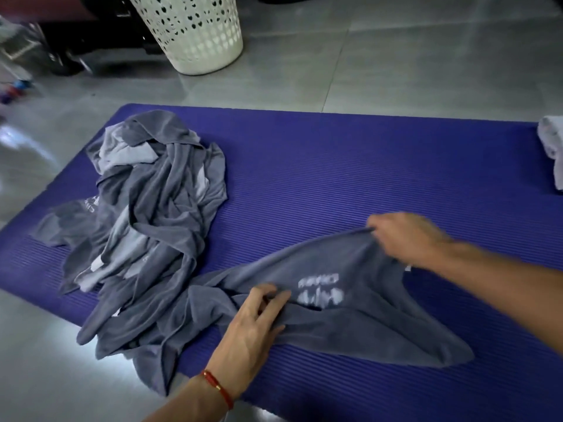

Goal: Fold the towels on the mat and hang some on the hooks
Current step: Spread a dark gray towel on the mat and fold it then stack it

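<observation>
Towel [350, 303], grey with white print, lies spread at the near edge of the purple mat [350, 178]. Right hand [408, 239] fingers pinch its far edge; left hand [253, 324] fingers pinch a fold mid-cloth. Towel pile [152, 214] on mat's left part. White basket [195, 32] beyond mat.

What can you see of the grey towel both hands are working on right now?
The grey towel looks like soft terry, with blurred white lettering near its middle. It lies unfolded and rumpled on the purple mat, its left end running into the towel pile. The right hand pinches its far edge and lifts it; the left hand grips a fold near the lettering.
</observation>
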